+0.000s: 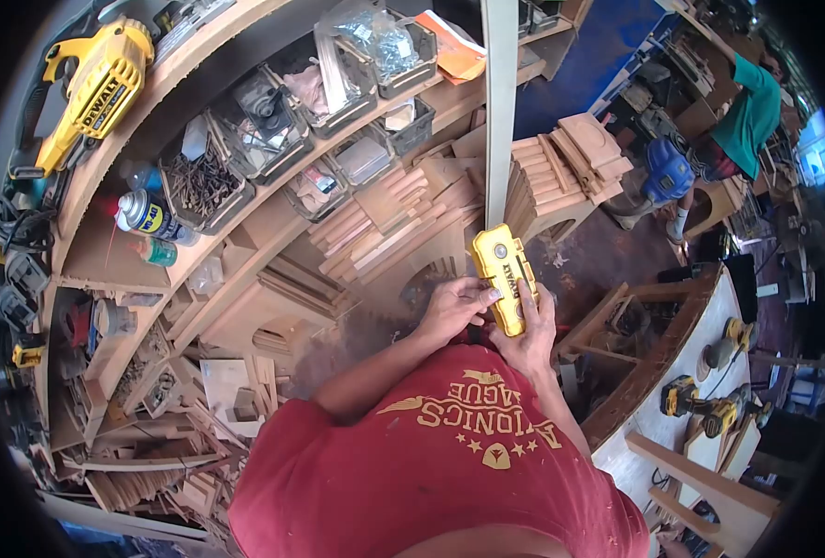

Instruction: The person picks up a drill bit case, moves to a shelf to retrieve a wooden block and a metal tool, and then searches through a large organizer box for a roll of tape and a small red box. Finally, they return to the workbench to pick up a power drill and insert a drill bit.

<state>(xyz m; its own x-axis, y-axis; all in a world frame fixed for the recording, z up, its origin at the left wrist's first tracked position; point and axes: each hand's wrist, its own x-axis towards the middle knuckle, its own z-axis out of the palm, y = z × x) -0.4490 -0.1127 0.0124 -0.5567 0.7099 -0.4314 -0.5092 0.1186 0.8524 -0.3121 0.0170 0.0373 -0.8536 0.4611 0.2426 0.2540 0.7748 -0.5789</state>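
Note:
A yellow DeWalt case (499,265), long and narrow with black lettering and a round boss at its far end, is held in front of my chest. My right hand (531,325) wraps the case's near right side, thumb and fingers closed around it. From the left, my left hand (459,307) pinches the case's left edge with fingertips and thumb. The case looks closed, and its inside is hidden.
At left, shelves carry a yellow DeWalt tool (106,88), a WD-40 can (143,214) and a bin of screws (210,177). Stacked wood pieces (385,219) lie ahead. Cordless drills (710,405) rest on the right bench. Another person in a green shirt (749,116) is at far right.

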